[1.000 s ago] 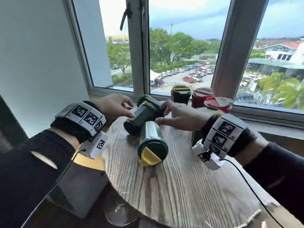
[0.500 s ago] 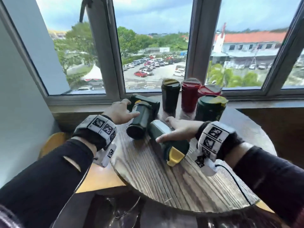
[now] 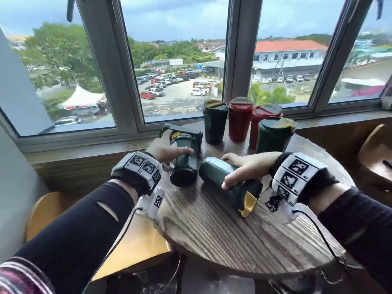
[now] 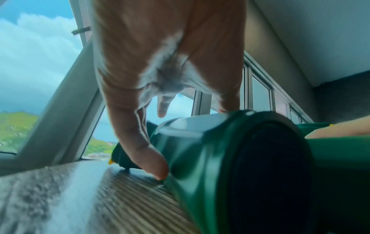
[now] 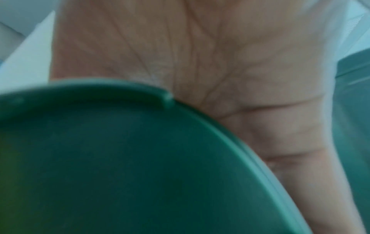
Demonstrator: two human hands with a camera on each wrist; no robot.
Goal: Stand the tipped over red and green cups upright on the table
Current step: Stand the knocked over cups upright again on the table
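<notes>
The head camera looks forward and down from above at my surface (image 3: 212, 225), facing the window (image 3: 176, 60). The left wrist camera sits low, just above the surface, looking along my left hand (image 4: 160, 63) toward the same window, close to a lying green cup (image 4: 230, 150). The right wrist camera is pressed near my right hand (image 5: 220, 63); its picture is blurred.

Right hand (image 3: 247, 166): a second ago it only reached over the near tipped green cup (image 3: 230, 184); now its fingers and thumb wrap the body.
Near tipped green cup: swung round, its yellow-tabbed lid now pointing near and right.
Left hand (image 3: 164, 148): gone from resting beside the far tipped green cup (image 3: 183, 154) to gripping it.
</notes>
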